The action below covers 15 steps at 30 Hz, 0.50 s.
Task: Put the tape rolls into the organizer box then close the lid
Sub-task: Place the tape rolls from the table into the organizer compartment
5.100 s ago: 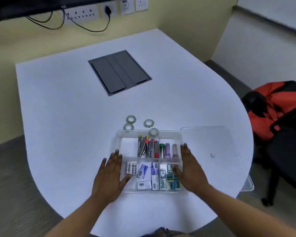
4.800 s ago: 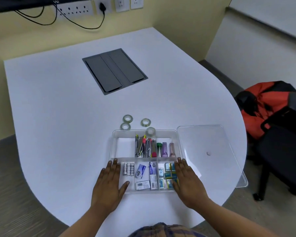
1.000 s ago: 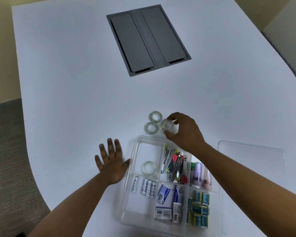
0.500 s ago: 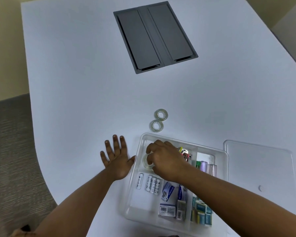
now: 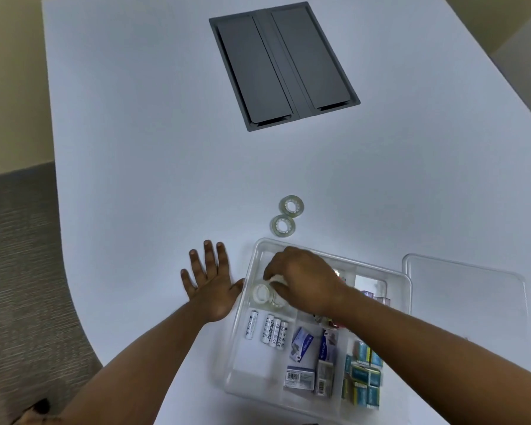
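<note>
Right hand [image 5: 304, 280] pinches a roll [image 5: 265, 294] in the far-left compartment of the box [image 5: 406, 289]. Left hand [image 5: 210, 282] lies flat, fingers spread, beside it. Two rolls [image 5: 283, 224] remain on the table beyond the far edge; lid [image 5: 466, 299] off. Risk: stacked rolls may block lid closure.

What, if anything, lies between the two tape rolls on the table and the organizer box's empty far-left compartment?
Nothing on the table: the two tape rolls lie just beyond the organizer box rim. Inside, the right hand covers that compartment, setting a roll there.
</note>
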Available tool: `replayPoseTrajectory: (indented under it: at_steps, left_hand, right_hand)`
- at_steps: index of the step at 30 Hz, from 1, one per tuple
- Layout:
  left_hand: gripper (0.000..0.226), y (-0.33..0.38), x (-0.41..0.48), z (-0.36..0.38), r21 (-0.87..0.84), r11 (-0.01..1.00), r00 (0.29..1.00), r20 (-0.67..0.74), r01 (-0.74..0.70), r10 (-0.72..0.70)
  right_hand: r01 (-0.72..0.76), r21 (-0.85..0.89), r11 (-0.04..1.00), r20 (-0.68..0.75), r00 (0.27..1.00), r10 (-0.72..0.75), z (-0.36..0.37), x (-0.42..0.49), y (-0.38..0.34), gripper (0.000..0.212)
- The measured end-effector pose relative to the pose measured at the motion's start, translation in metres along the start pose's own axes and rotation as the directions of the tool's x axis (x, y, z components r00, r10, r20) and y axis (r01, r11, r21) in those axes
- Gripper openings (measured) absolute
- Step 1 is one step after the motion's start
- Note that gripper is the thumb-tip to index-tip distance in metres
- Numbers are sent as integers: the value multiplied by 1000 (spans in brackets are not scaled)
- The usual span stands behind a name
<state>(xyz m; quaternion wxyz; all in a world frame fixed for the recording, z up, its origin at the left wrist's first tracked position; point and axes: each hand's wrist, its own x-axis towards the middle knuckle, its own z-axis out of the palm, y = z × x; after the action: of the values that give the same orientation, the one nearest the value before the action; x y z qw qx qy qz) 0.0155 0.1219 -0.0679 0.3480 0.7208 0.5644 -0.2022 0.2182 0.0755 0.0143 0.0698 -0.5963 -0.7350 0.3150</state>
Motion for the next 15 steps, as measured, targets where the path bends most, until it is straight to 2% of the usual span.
replayPoseTrajectory:
  at_steps: [5,8,12,15]
  left_hand:
    - [86,1,0,-2,-2,1000,1000,9,-2,2]
    - [85,2,-1,-2,-7,1000,1000,9,0,0]
    - [85,2,-1,-2,-7,1000,1000,4,0,0]
    - [85,3,0,-2,-12,1000,1000,7,-2,2]
  right_hand:
    - [-146,43,988,-190,970,151,-35,21,24,16]
    - [-240,-61,969,-151,962,228,-43,39,47,31]
    - [-94,-281,955,-27,996,90,-44,59,60,46]
    - [-22,-413,911,28,999,36,-41,68,62,48]
